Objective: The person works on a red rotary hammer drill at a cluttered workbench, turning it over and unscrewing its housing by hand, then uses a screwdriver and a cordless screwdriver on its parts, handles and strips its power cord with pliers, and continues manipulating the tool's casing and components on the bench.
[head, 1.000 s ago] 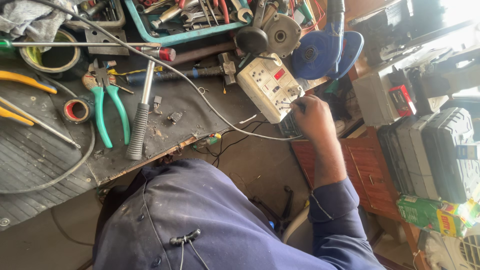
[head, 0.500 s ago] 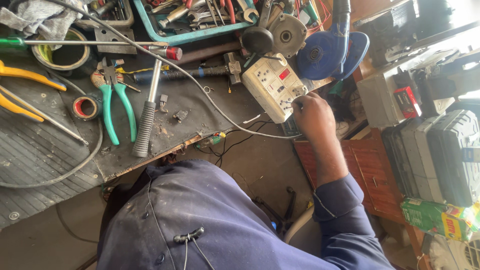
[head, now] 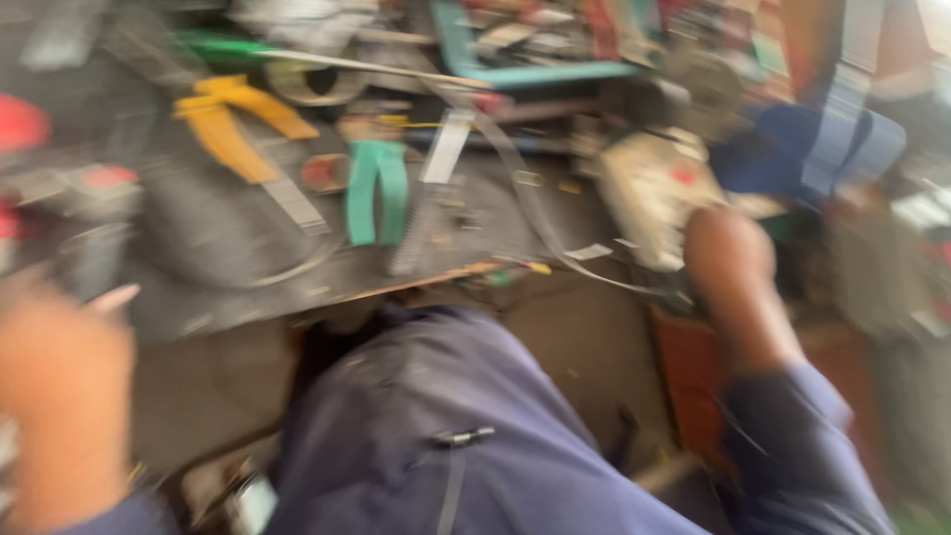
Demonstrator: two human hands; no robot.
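Observation:
The view is badly blurred by motion. My right hand [head: 730, 260] reaches out in a dark blue sleeve to the near edge of a white socket box [head: 649, 193] on the workbench; its fingers are curled and smeared, so its grip is unclear. My left hand [head: 61, 396] rises at the lower left below the bench edge, one finger sticking up, nothing clearly in it. A grey cable [head: 535, 213] runs across the bench to the box.
The dark workbench [head: 228, 287] carries green-handled pliers [head: 376, 188], yellow-handled cutters [head: 233, 124], a tape roll [head: 322, 170], a teal tray [head: 525, 64] of tools and a blue grinder [head: 812, 149]. My blue-clad knee [head: 446, 416] fills the foreground.
The camera has swung left and the picture has blurred. My left hand has come into view at the lower left. My right hand stays by the socket box.

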